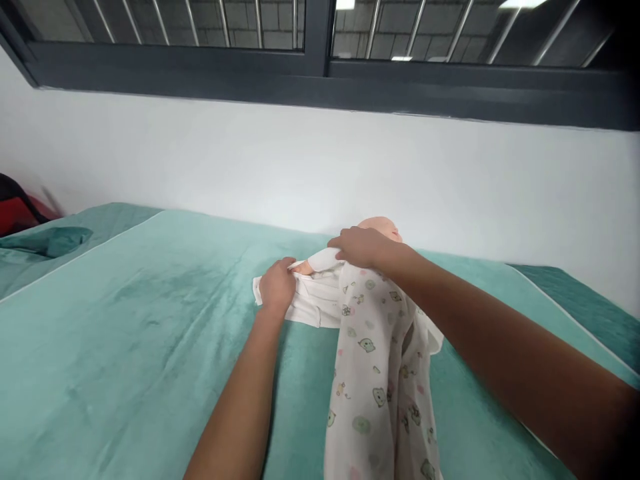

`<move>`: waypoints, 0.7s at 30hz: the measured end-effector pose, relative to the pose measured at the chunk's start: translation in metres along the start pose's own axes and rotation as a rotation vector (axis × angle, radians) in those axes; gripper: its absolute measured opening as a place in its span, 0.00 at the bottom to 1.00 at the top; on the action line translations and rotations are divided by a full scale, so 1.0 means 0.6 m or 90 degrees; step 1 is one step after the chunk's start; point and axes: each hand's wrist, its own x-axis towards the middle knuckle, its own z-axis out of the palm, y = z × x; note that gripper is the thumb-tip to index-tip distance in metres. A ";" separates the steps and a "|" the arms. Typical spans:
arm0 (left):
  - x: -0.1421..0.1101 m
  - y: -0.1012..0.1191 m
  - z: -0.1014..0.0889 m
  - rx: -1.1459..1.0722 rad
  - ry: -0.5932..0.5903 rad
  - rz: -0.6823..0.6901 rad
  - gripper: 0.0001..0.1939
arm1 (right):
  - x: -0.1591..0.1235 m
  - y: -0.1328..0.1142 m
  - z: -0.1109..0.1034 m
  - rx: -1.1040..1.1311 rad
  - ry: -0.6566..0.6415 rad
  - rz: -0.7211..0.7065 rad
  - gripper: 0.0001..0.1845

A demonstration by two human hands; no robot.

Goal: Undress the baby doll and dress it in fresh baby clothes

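A baby doll [379,225] lies on its back, its bald head partly hidden behind my right hand. A white baby garment [370,373] printed with small animals covers its body, with the legs stretching toward me. My left hand [278,287] is closed on the white sleeve [313,305] beside the doll's small hand [304,268], which shows at the cuff of a white inner sleeve [324,259]. Near the doll's shoulder, my right hand [364,247] is curled over the upper end of that inner sleeve, its fingertips pinching the fabric.
A light green plush blanket [150,320] lies under the doll, with darker green fabric at both sides. Behind it rises a white wall [225,167] below a dark-framed, barred window [315,63]. A red and black object [20,212] sits at the far left.
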 end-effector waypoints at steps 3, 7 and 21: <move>-0.004 -0.001 -0.004 0.004 -0.012 0.010 0.24 | -0.016 0.006 -0.001 0.008 0.023 0.017 0.12; -0.010 0.011 -0.015 0.054 0.009 0.040 0.31 | -0.004 -0.011 0.020 0.020 0.067 -0.020 0.14; -0.017 0.069 -0.030 -0.067 -0.026 0.236 0.28 | -0.099 0.072 0.162 0.410 0.414 0.308 0.22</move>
